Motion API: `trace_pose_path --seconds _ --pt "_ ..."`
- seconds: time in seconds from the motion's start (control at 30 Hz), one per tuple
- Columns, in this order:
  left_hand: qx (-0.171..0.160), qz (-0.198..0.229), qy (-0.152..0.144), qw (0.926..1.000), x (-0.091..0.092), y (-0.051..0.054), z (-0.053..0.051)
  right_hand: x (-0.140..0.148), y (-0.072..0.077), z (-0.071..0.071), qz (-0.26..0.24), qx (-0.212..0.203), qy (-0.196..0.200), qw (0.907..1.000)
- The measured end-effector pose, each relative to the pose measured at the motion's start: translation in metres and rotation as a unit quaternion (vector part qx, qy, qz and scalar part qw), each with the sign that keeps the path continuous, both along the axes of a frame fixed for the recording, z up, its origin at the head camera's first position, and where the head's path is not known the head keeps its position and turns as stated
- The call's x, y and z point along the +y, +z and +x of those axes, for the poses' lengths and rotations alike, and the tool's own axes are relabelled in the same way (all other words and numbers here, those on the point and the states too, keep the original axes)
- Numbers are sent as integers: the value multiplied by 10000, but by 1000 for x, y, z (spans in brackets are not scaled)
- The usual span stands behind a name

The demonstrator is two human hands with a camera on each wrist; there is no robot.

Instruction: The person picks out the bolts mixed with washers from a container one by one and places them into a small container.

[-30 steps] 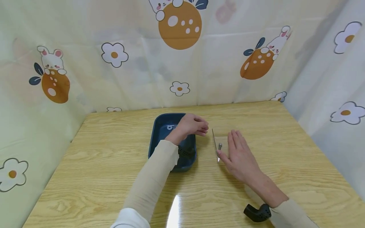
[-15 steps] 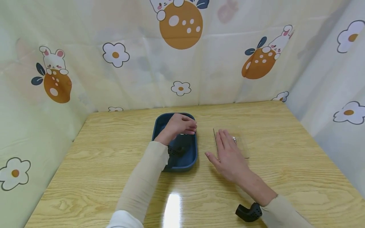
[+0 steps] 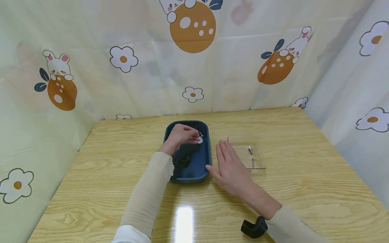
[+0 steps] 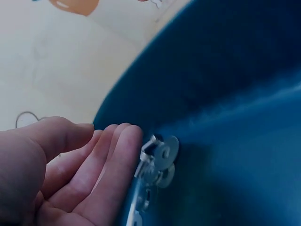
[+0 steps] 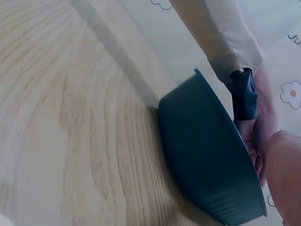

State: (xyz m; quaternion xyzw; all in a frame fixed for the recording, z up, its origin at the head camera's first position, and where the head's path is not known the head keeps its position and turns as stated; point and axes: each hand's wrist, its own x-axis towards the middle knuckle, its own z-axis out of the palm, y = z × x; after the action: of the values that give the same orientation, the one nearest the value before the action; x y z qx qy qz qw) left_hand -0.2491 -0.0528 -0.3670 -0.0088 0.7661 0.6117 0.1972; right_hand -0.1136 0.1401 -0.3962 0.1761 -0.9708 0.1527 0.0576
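My left hand [image 3: 182,135] is over the far part of a dark blue bin [image 3: 189,180]. In the left wrist view its fingers are slightly bent, with the thumb apart and nothing seen between them. Beside the fingertips are several metal washers [image 4: 164,157] and what looks like a screw [image 4: 148,149] in the bin. My right hand [image 3: 232,172] has straight fingers and lies between the bin and a shallow clear plastic tray [image 3: 258,168], its thumb near the bin's right side. Two metal screws [image 3: 250,150] show in the clear tray.
The bin stands on a wood-grain table [image 3: 121,162]. A patterned curtain [image 3: 152,77] hangs behind the table and along its sides. A black wrist mount [image 3: 254,227] sits at the right wrist; another dark mount [image 3: 181,162] shows under the left wrist.
My left hand has moved left, from past the bin's right rim to over its inside. My right hand has also shifted left, off the clear tray, uncovering the two screws.
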Motion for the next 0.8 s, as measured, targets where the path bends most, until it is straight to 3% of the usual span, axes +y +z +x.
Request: trace_pose_path --seconds 0.4,0.63,0.8 --pt "-31 -70 483 9988 1 -14 -5 -18 -12 -2 30 -37 -150 9999" --pt "-49 121 630 9979 7 -19 -9 -22 -16 -3 101 0 -132 9999" --pt "47 -77 658 9978 14 -20 -10 -24 -19 -3 86 107 -67 9999"
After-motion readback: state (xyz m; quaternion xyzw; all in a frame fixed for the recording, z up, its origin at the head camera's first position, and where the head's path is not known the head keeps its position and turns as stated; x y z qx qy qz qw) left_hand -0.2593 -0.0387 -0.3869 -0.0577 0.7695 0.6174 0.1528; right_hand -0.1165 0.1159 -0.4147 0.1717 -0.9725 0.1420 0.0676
